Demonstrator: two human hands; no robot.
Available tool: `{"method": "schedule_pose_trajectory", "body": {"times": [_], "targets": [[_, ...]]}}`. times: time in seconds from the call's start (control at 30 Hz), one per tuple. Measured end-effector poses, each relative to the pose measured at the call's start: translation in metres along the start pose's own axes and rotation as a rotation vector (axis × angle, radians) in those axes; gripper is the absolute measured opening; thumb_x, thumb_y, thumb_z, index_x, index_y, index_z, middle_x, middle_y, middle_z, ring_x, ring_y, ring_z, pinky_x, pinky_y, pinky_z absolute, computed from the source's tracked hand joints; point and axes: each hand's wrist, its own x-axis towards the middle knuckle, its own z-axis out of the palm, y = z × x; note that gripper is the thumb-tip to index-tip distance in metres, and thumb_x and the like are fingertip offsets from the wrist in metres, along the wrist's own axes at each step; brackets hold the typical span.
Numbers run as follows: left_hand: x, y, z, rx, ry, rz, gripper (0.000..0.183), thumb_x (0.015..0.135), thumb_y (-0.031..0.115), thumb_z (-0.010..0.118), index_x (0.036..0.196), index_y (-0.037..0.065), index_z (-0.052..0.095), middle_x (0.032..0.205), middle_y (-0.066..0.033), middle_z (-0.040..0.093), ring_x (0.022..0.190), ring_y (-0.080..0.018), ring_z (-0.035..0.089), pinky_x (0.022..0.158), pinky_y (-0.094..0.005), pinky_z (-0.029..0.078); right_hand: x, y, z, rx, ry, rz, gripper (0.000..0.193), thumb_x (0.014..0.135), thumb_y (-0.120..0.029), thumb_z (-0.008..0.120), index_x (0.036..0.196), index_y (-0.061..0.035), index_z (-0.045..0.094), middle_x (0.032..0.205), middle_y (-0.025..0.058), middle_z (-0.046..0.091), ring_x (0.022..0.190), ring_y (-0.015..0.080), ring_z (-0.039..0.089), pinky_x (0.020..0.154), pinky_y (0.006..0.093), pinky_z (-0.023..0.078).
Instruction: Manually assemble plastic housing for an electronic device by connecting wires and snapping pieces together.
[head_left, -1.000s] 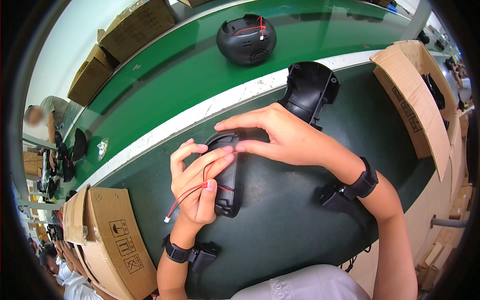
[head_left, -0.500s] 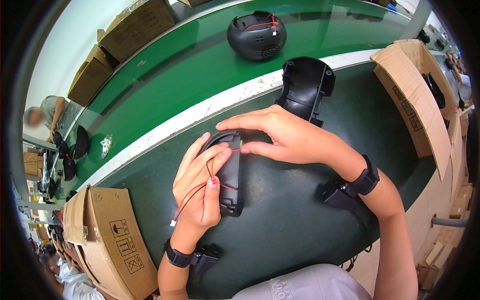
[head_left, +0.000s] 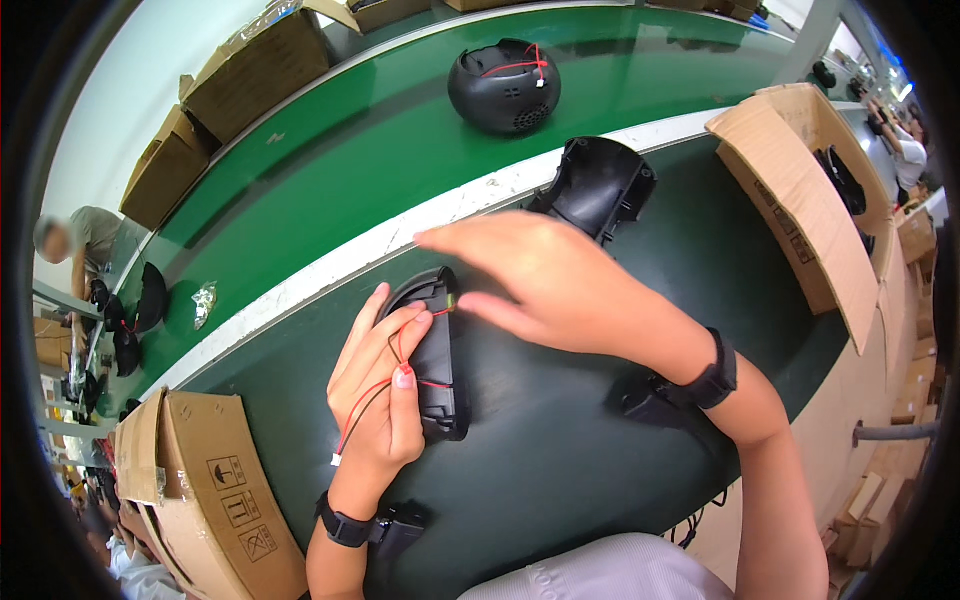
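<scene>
My left hand grips a half-round black plastic shell above the dark green worktable. Its fingers lie over the shell's inner side, the thumb on a pair of red and black wires that trail down to a white connector. A small green part shows at the shell's edge, close to my right thumb. Slightly blurred, my right hand hovers above and right of the shell with thumb and fingers apart, holding nothing. Whether its thumb still touches the green part I cannot tell.
A curved black cover lies beyond my right hand. On the green belt stands a round black housing with red wires. Open cardboard boxes flank the table at left and right. Another person is at far left.
My right hand has drawn slightly up and away from the shell's edge. The left hand keeps its hold on the shell. The whole view has shifted a little.
</scene>
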Motion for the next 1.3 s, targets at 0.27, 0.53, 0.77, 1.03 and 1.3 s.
{"method": "schedule_pose_trajectory", "body": {"times": [0.27,0.53,0.77,1.03,1.3], "targets": [[-0.001,0.002,0.000,-0.018,0.042,0.031,0.037,0.084,0.004,0.042,0.107,-0.006,0.068,0.108,-0.0200,0.066,0.117,-0.0463,0.055,0.101,-0.0464,0.042,-0.053,0.038,-0.091,-0.144,0.249,0.595,0.065,0.086,-0.026,0.067,0.138,-0.0007,0.038,0.135,0.0188,0.050,0.123,0.0267,0.050,0.104,0.0388,0.037],[0.000,0.004,-0.004,-0.030,0.059,0.040,0.036,0.083,0.002,0.042,0.106,-0.008,0.068,0.106,-0.0208,0.066,0.115,-0.0463,0.056,0.102,-0.0465,0.042,-0.051,0.060,-0.045,0.589,0.086,0.557,0.053,0.098,-0.023,0.054,0.140,0.0045,0.036,0.133,0.0129,0.051,0.123,0.0176,0.046,0.106,0.0339,0.035],[-0.002,0.000,-0.004,-0.036,0.064,0.054,0.034,0.083,-0.001,0.044,0.106,-0.009,0.067,0.104,-0.0203,0.066,0.111,-0.0447,0.059,0.102,-0.0483,0.042,-0.010,0.016,-0.038,-0.120,-0.197,0.463,0.054,0.078,-0.049,0.069,0.103,-0.0013,0.063,0.081,0.0146,0.063,0.069,0.0276,0.062,0.065,0.0370,0.049],[-0.003,0.001,-0.003,-0.063,0.022,0.000,0.038,0.090,0.010,0.038,0.109,-0.004,0.068,0.110,-0.0212,0.066,0.118,-0.0454,0.055,0.101,-0.0473,0.042,-0.023,0.015,0.052,0.983,0.188,0.391,0.044,0.097,-0.028,0.050,0.129,0.0018,0.045,0.135,0.0153,0.046,0.127,0.0251,0.045,0.103,0.0367,0.038],[-0.005,-0.001,-0.003,-0.023,0.097,0.060,0.031,0.080,0.000,0.047,0.102,-0.008,0.069,0.098,-0.0189,0.068,0.102,-0.0428,0.063,0.099,-0.0475,0.046,-0.018,0.014,0.044,0.931,0.055,0.482,0.055,0.096,-0.033,0.041,0.129,0.0088,0.052,0.131,0.0200,0.056,0.120,0.0284,0.055,0.105,0.0377,0.041]]}}
